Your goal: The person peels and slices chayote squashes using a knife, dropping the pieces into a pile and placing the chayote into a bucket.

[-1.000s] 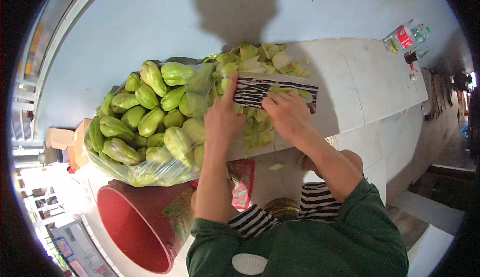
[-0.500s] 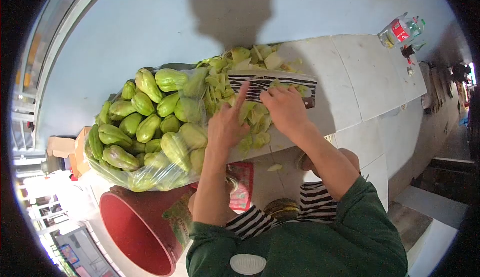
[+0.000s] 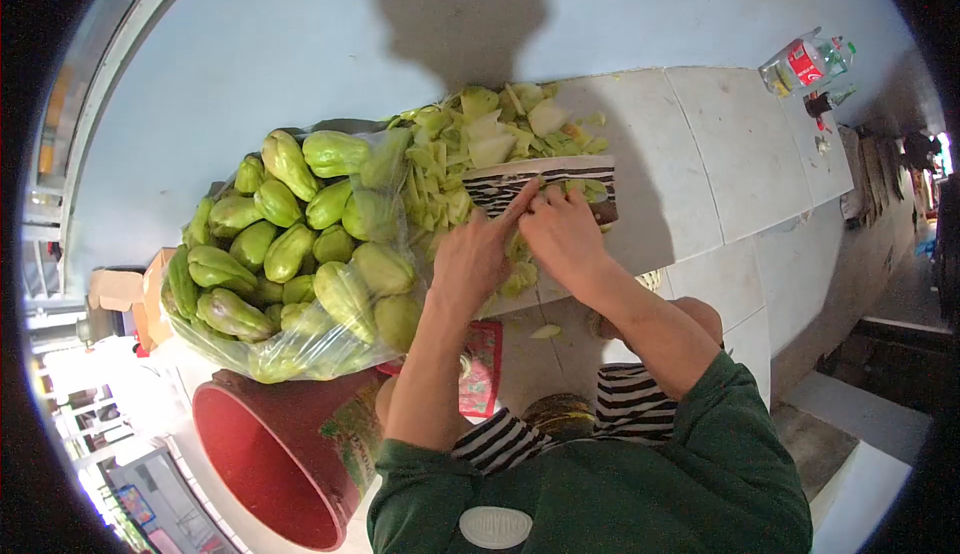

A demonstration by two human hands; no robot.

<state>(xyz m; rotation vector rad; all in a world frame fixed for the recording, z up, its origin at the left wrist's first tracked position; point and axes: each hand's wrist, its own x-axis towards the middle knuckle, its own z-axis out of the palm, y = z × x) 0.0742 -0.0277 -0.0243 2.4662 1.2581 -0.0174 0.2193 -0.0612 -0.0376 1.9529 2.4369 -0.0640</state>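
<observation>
A wide flat blade (image 3: 500, 184) with black and white stripes showing on its surface lies over cut green pieces; a brown part shows at its right end. My left hand (image 3: 470, 259) has its index finger stretched out to the blade, with the other fingers curled. Right beside it, my right hand (image 3: 565, 239) has its fingers bent over the blade's near edge, its grip partly hidden. Thin green slices (image 3: 590, 190) rest on the blade. Around and behind it spreads a pile of pale green peels and pieces (image 3: 430, 169).
A clear plastic bag of green chayotes (image 3: 290, 254) fills the left side of the tiled ledge (image 3: 740, 154). Below it a red bin (image 3: 270, 454) lies tipped. Plastic bottles (image 3: 805, 62) are at the far right, against the wall. A cardboard box (image 3: 155, 299) stands at the left.
My left index finger has swung from pointing up over the blade's left part to its middle, close to my right hand. The blade's right end has shifted slightly left.
</observation>
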